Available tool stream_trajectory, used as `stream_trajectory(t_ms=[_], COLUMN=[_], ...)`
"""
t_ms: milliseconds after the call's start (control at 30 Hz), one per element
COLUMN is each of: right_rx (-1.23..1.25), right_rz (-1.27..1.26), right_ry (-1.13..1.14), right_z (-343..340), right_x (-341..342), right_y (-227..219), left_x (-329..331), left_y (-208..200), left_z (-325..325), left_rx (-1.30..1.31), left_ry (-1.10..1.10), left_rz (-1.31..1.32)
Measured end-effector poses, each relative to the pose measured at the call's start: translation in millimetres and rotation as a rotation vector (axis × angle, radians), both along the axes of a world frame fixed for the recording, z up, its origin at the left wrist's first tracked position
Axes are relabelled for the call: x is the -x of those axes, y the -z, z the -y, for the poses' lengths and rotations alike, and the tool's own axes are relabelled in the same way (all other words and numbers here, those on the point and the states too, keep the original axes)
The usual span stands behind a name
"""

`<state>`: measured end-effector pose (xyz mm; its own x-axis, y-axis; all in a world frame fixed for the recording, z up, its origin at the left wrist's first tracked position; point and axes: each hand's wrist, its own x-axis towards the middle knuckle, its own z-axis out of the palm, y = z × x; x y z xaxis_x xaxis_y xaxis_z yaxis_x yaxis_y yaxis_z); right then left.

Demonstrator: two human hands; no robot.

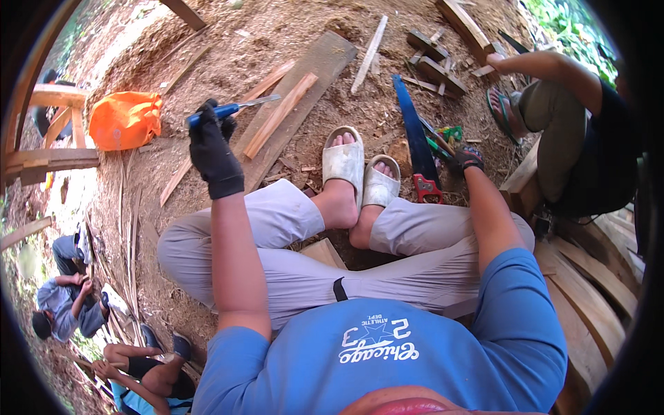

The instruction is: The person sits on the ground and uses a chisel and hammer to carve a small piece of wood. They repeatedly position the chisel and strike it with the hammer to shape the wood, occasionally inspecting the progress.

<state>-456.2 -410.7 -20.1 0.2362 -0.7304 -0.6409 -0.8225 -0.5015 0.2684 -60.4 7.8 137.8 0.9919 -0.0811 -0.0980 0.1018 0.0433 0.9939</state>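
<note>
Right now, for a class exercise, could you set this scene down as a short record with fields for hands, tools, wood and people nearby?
Left hand: black-gloved, raised, grip closed around a blue-handled metal chisel
Right hand: dark-gloved, low, close to a green-handled tool; whether it holds this is unclear
Saw: long blue-bladed handsaw with red handle, on the ground
Wood: narrow reddish-brown strip lying on a wide grey-brown plank
People nearby: one person at right; others at left

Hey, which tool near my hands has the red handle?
The saw with the long blue blade, just left of your right hand; the chisel-like tool in your left hand has a blue handle instead.
</note>
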Motion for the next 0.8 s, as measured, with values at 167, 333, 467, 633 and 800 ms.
stream_trajectory(t_ms=[167, 333, 467, 633, 800], right_rx=[-0.156, -0.202, -0.058, -0.06, 0.33], right_rz=[-0.091, -0.11, 0.073, 0.213, 0.378], right_ry=[-0.155, -0.282, -0.355, -0.338, -0.694], right_z=[8, 9, 26, 58, 80], right_x=[16, -7, -29, -14, 32], right_y=[13, -29, -75, -119, -157], left_x=[-13, -20, -30, -36, -31], left_y=[-3, -2, 17, 44, 41], left_z=[-3, -16, -29, -27, -1], left_rx=[-0.599, -0.768, -0.736, -0.379, -0.146], left_ry=[0.121, 0.18, 0.24, 0.196, 0.177], left_rz=[0.37, 0.315, 0.15, 0.203, -0.014])
